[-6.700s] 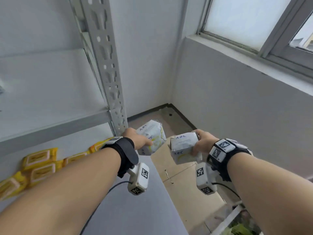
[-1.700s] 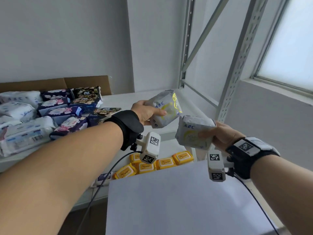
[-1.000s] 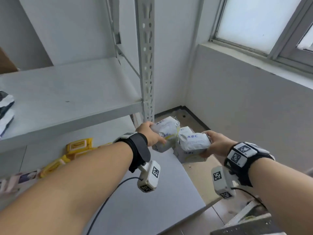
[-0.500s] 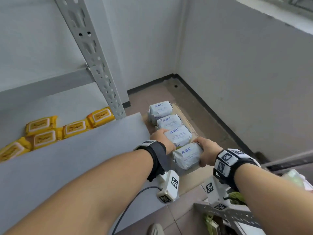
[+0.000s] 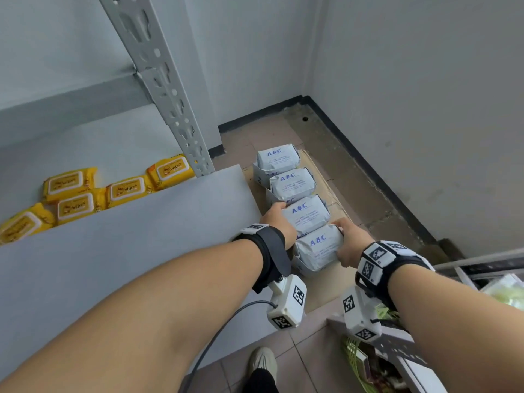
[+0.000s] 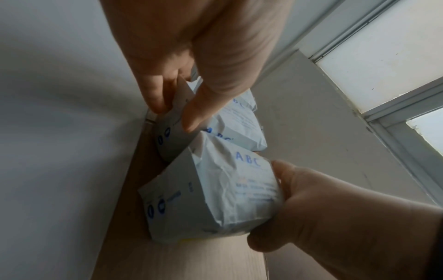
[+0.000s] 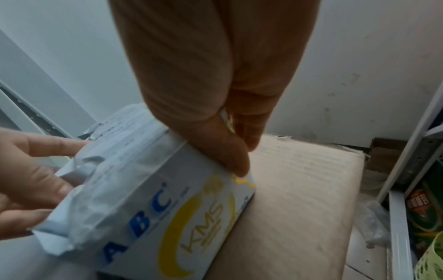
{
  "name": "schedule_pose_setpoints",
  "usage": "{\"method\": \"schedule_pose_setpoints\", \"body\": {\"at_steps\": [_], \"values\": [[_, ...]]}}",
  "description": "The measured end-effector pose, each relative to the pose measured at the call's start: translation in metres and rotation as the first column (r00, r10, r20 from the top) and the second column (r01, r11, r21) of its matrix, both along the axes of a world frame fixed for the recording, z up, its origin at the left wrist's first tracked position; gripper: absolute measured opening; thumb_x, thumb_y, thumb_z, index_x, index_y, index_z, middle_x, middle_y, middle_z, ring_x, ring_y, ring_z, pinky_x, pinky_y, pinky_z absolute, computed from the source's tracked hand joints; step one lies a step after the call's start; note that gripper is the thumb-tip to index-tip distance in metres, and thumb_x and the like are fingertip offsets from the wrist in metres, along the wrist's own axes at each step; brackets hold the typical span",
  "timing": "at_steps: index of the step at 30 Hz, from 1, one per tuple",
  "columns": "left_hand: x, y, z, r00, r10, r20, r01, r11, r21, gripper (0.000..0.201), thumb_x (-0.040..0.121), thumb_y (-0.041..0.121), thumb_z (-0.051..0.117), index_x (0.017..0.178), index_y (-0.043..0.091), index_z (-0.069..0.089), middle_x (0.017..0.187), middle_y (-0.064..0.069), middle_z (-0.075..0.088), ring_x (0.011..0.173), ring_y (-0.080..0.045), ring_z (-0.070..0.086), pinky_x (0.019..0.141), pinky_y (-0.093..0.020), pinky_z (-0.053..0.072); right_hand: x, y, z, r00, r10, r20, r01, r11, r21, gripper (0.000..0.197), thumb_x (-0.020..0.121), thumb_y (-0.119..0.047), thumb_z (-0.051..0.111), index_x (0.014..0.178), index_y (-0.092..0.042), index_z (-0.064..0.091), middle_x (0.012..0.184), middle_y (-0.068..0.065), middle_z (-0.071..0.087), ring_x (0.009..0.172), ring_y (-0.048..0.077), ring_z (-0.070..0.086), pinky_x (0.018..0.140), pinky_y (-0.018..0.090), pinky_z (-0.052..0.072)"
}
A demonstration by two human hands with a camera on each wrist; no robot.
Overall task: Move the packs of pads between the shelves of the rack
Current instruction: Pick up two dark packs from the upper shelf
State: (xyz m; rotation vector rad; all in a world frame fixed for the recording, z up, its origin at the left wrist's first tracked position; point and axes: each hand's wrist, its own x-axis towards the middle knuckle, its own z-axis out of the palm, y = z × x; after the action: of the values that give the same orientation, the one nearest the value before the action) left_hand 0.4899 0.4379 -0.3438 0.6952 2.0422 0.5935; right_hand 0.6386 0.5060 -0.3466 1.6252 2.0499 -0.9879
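1. My left hand point(image 5: 279, 224) grips the third ABC pad pack point(image 5: 307, 214) in a row of four, with the fingers curled over its left edge and the thumb on its near face.
2. My right hand point(image 5: 353, 245) grips the nearest ABC pad pack point(image 5: 319, 248): the thumb lies along its right end and the fingers curl beneath that end.
3. Both gripped packs rest on a sheet of cardboard point(image 5: 331, 188) on the floor; in the right wrist view the nearest pack's lower edge touches the cardboard.
4. The second pack point(image 5: 293, 184) and the farthest pack point(image 5: 278, 160) stand beyond them, each touching its neighbour, so the row has no gaps.
5. The row's left side runs just beside the edge of the grey shelf board point(image 5: 141, 236). On the right, a bare strip of cardboard lies between the packs and the wall.
6. Bare cardboard extends in front of the nearest pack.
7. The perforated rack upright point(image 5: 170, 92) stands left of the farthest pack.
8. Yellow wipes packs point(image 5: 119, 191) lie on the lower shelf point(image 5: 99, 143), well apart from the row.
9. My shoe point(image 5: 262, 364) stands on the floor tiles below the shelf board's near corner.
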Motion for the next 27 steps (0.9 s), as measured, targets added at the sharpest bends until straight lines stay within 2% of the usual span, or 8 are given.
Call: {"method": "schedule_pose_setpoints", "body": {"at_steps": [1,3,6,11,16,22,25,27], "values": [[-0.001,-0.001,0.003,1.000,-0.005,0.012,0.005,1.000,-0.013,0.068,0.078,0.006,0.067,0.138,0.022,0.041,0.131,-0.003,0.055,0.116,-0.024,0.054,0.094,-0.028,0.046,-0.001,0.001,0.003,0.999,0.016,0.042,-0.015,0.999,-0.037,0.068,0.075,0.005,0.061,0.133,-0.022,0.039,0.086,0.000,0.055,0.075,0.017,0.056,0.059,0.027,0.046],[-0.006,-0.003,0.010,1.000,-0.015,0.027,0.017,0.999,-0.046,0.073,0.077,0.004,0.070,0.141,0.020,0.039,0.134,-0.004,0.053,0.119,-0.024,0.052,0.097,-0.029,0.045,-0.005,0.003,0.012,0.992,0.061,0.110,-0.051,0.995,-0.091,0.079,0.074,0.003,0.064,0.142,-0.020,0.031,0.109,0.006,0.060,0.097,0.024,0.059,0.077,0.032,0.050],[-0.018,-0.009,0.028,0.999,-0.009,0.046,0.012,0.998,-0.064,0.075,0.076,0.005,0.073,0.142,0.016,0.038,0.140,-0.006,0.048,0.126,-0.024,0.048,0.104,-0.031,0.041,-0.018,0.007,0.038,0.985,0.075,0.153,-0.062,0.994,-0.088,0.076,0.077,0.002,0.062,0.144,-0.017,0.033,0.133,0.009,0.053,0.120,0.027,0.052,0.097,0.036,0.046],[-0.053,-0.028,0.076,0.994,0.079,0.069,-0.084,0.994,0.066,0.059,0.076,0.007,0.073,0.131,0.015,0.053,0.132,-0.005,0.055,0.118,-0.022,0.053,0.089,-0.023,0.043,-0.064,0.008,0.102,0.999,0.050,0.020,-0.052,0.995,0.084,0.046,0.079,-0.004,0.064,0.124,-0.011,0.058,0.125,0.006,0.060,0.109,0.022,0.057,0.080,0.027,0.045],[-0.109,-0.082,0.130,0.956,0.236,0.174,-0.274,0.930,0.245,0.042,0.079,0.007,0.069,0.119,0.016,0.059,0.122,-0.006,0.060,0.110,-0.023,0.058,0.090,-0.030,0.048,-0.137,-0.033,0.163,0.934,0.036,-0.355,-0.005,0.996,0.087,0.038,0.083,-0.013,0.066,0.121,-0.013,0.059,0.118,0.008,0.063,0.103,0.021,0.059,0.087,0.031,0.050],[-0.207,-0.203,0.192,0.907,0.404,0.120,-0.418,0.825,0.380,0.037,0.077,0.008,0.070,0.112,0.018,0.063,0.090,0.004,0.060,0.085,-0.016,0.058,0.075,-0.022,0.045,-0.256,-0.138,0.225,0.824,0.188,-0.534,-0.162,0.982,0.096,0.044,0.080,-0.022,0.073,0.121,-0.011,0.060,0.112,0.010,0.066,0.104,0.021,0.063,0.084,0.028,0.050],[-0.266,-0.278,0.221,0.880,0.468,0.081,-0.455,0.781,0.428,0.035,0.078,0.008,0.069,0.112,0.015,0.062,0.092,0.002,0.060,0.084,-0.015,0.058,0.072,-0.021,0.043,-0.316,-0.203,0.252,0.770,0.185,-0.611,-0.178,0.981,0.074,0.042,0.080,-0.023,0.073,0.118,-0.011,0.061,0.101,0.010,0.068,0.093,0.020,0.065,0.063,0.019,0.047],[-0.306,-0.328,0.239,0.858,0.509,0.073,-0.484,0.752,0.448,0.036,0.080,0.008,0.068,0.115,0.015,0.061,0.101,-0.003,0.062,0.091,-0.020,0.060,0.078,-0.026,0.047,-0.353,-0.245,0.268,0.745,0.195,-0.638,-0.195,0.978,0.071,0.042,0.080,-0.024,0.074,0.117,-0.009,0.061,0.094,0.007,0.066,0.086,0.018,0.063,0.057,0.018,0.044]]}}
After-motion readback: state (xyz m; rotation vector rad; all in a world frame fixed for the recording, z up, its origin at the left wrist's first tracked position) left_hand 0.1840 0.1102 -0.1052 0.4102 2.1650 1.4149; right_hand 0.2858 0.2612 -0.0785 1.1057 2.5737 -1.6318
